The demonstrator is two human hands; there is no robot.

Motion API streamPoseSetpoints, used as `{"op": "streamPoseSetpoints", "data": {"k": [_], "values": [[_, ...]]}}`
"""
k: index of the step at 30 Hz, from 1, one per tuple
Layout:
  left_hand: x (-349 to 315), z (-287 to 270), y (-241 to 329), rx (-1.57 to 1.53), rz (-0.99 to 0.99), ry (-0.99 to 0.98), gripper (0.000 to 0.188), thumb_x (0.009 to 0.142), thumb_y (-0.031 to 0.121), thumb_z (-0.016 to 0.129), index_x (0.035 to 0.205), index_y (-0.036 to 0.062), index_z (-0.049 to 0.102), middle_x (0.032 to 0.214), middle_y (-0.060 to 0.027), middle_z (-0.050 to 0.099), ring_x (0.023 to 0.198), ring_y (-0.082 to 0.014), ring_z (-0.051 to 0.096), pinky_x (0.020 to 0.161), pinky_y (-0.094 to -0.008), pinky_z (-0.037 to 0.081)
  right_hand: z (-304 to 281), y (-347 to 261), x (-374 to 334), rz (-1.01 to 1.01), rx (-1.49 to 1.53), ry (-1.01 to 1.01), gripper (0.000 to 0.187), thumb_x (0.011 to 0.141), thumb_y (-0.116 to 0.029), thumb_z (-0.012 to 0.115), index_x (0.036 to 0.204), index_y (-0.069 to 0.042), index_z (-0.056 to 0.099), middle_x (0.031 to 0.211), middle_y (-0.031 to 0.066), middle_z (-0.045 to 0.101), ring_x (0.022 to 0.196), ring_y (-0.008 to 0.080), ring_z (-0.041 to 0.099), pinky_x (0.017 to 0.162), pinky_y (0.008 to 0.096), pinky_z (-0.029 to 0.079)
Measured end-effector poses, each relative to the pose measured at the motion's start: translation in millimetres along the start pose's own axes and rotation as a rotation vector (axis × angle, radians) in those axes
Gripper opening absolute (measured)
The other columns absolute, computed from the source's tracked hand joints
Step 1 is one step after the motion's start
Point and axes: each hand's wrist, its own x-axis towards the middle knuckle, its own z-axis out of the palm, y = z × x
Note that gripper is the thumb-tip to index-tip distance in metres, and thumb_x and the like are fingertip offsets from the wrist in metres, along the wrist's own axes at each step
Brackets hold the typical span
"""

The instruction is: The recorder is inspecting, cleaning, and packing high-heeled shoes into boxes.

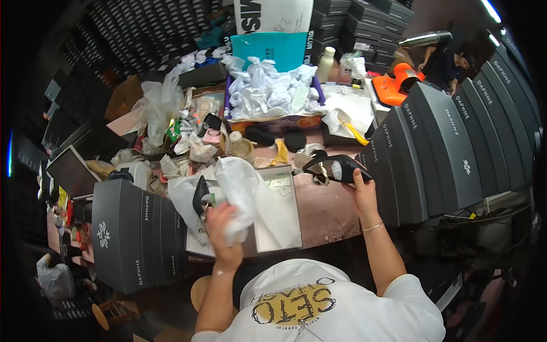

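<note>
My right hand [362,196] is closed round a black pointed shoe [364,175] with straps and white stuffing in its toe, held above the table's right part. My left hand [224,231], partly blurred, is closed on a raised sheet of white tissue paper [236,188]. Just beyond its fingers, a second black pointed shoe [200,194] lies on paper in the left half of an open shoe box [296,216]. Another white sheet [276,214] lies in the box's right half. The left fingertips are partly hidden.
Dark shoe boxes stand in rows at the right [450,148] and left [137,233]. A purple-edged bin [228,94] of crumpled paper stands at the back. An orange tool [393,85], a yellow-handled tool [356,134] and a jar [242,149] are near. Another person [447,65] is at the far right.
</note>
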Motion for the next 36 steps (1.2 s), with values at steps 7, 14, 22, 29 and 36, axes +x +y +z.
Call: {"op": "streamPoseSetpoints", "data": {"k": [7, 14, 22, 29, 36], "values": [[-57.9, 136.1, -75.8, 0.144, -0.160, -1.265, 0.058, 0.071, 0.037, 0.075, 0.115, 0.0017, 0.061, 0.121, -0.0244, 0.053, 0.118, -0.0346, 0.050, 0.099, -0.0444, 0.040, -7.2, -22.2, -30.0, -0.137, -0.307, -0.080, 0.044, 0.090, -0.037, 0.064, 0.110, 0.003, 0.063, 0.098, 0.0015, 0.064, 0.091, 0.0091, 0.056, 0.083, 0.0257, 0.045], [-61.1, 100.7, -95.8, -0.871, -1.091, -0.693, 0.043, 0.092, 0.022, 0.050, 0.126, -0.0047, 0.049, 0.125, -0.0168, 0.051, 0.122, -0.0244, 0.049, 0.092, -0.0385, 0.048, 33.2, 29.6, -64.2, 0.123, -0.526, -0.320, 0.030, 0.090, -0.028, 0.064, 0.097, 0.001, 0.060, 0.086, 0.0035, 0.064, 0.081, 0.0091, 0.056, 0.074, 0.0291, 0.048], [-66.2, 92.2, -41.1, -1.192, -1.327, -0.585, 0.050, 0.094, 0.026, 0.057, 0.133, -0.0010, 0.040, 0.122, -0.0082, 0.053, 0.109, -0.0158, 0.052, 0.094, -0.0320, 0.042, 112.4, 95.6, -31.5, 0.210, -0.311, -0.428, 0.035, 0.089, -0.034, 0.062, 0.092, 0.001, 0.060, 0.073, 0.0064, 0.058, 0.069, 0.0115, 0.050, 0.066, 0.0299, 0.045], [-100.7, 79.7, -29.7, -1.352, -1.446, -0.503, 0.054, 0.084, 0.006, 0.054, 0.132, 0.0025, 0.030, 0.111, -0.0178, 0.056, 0.091, -0.0296, 0.064, 0.078, -0.0445, 0.057, 124.5, 103.1, -49.8, -0.354, -0.695, -0.319, 0.043, 0.081, -0.027, 0.070, 0.112, -0.004, 0.052, 0.110, 0.0140, 0.053, 0.097, 0.0315, 0.055, 0.080, 0.0376, 0.047], [-100.0, 72.0, -35.1, -1.462, -1.397, -0.415, 0.066, 0.079, -0.006, 0.053, 0.137, 0.0098, 0.027, 0.117, -0.0160, 0.050, 0.101, -0.0277, 0.059, 0.085, -0.0455, 0.054, 122.7, 89.7, -83.1, -0.538, -1.192, -0.783, 0.042, 0.072, -0.016, 0.070, 0.110, -0.008, 0.054, 0.094, 0.0115, 0.052, 0.089, 0.0304, 0.055, 0.072, 0.0391, 0.048]]}}
